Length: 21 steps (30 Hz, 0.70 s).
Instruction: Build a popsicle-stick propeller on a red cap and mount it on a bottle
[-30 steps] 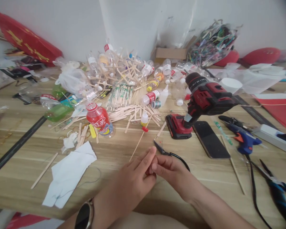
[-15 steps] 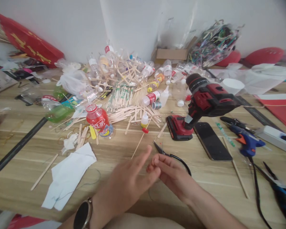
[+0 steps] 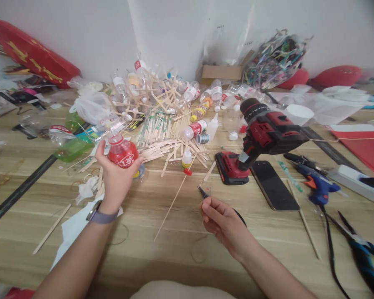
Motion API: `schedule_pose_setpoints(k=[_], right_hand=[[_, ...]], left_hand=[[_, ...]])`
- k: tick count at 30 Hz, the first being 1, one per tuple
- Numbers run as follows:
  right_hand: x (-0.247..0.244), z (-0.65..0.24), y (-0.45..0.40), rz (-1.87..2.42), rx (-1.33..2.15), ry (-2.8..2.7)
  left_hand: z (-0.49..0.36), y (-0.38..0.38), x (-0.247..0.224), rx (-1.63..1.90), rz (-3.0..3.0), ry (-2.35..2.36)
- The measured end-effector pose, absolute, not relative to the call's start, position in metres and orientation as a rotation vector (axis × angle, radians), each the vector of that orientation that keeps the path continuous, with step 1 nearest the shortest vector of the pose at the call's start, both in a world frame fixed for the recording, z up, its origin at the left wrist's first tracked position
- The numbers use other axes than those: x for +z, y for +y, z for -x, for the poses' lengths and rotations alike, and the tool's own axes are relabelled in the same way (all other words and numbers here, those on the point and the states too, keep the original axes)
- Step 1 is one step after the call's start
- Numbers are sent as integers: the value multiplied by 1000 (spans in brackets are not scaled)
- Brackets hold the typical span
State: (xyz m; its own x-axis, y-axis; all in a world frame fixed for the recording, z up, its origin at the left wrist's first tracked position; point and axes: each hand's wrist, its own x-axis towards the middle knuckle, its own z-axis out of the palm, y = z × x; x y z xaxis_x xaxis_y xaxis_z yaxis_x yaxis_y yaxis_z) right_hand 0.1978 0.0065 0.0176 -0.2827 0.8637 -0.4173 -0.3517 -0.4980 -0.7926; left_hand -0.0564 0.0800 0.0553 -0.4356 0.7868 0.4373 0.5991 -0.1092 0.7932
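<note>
My left hand [image 3: 116, 178] is wrapped round a clear plastic bottle with a red label [image 3: 123, 153], thumb on its right side and fingers on its left. The bottle has no cap and stands on the table. My right hand [image 3: 220, 218] is closed in a pinch above the table; whatever lies between the fingertips is too small to make out. Behind it lie black scissors [image 3: 202, 192], partly covered by the hand. A thin thread [image 3: 191, 249] curls on the wood below. Left of the right hand, a thin stick [image 3: 171, 205] carries a small red piece [image 3: 188, 171].
A red cordless drill [image 3: 268, 133] stands on its battery beside a phone [image 3: 276, 185]. Farther right are a blue glue gun [image 3: 319, 187] and pliers [image 3: 358, 257]. Wooden sticks [image 3: 165, 149] and several bottles pile up at the back. White paper [image 3: 70, 234] lies under my left forearm.
My left hand has moved from beside my right hand to the red-labelled bottle and closed round it. My right hand stays pinched in nearly the same place. The view has shifted slightly.
</note>
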Motion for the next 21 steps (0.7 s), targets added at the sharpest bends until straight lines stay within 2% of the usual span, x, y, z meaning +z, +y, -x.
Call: schedule_pose_setpoints(k=[3, 5, 8, 10, 21], right_hand=[[16, -200, 6, 1219, 1746, -913], [16, -202, 6, 1267, 1618, -1044], [19, -204, 4, 1299, 1468, -1184], [23, -205, 1, 1322, 1384, -1259], [40, -191, -6, 1377, 1269, -1390]], left_hand=[[54, 70, 77, 1644, -1201, 1842], [49, 54, 90, 1446, -1104, 1586], [33, 32, 97, 911, -992, 1251], [20, 23, 92, 771, -917, 1182], [8, 29, 54, 573, -1115, 1184]])
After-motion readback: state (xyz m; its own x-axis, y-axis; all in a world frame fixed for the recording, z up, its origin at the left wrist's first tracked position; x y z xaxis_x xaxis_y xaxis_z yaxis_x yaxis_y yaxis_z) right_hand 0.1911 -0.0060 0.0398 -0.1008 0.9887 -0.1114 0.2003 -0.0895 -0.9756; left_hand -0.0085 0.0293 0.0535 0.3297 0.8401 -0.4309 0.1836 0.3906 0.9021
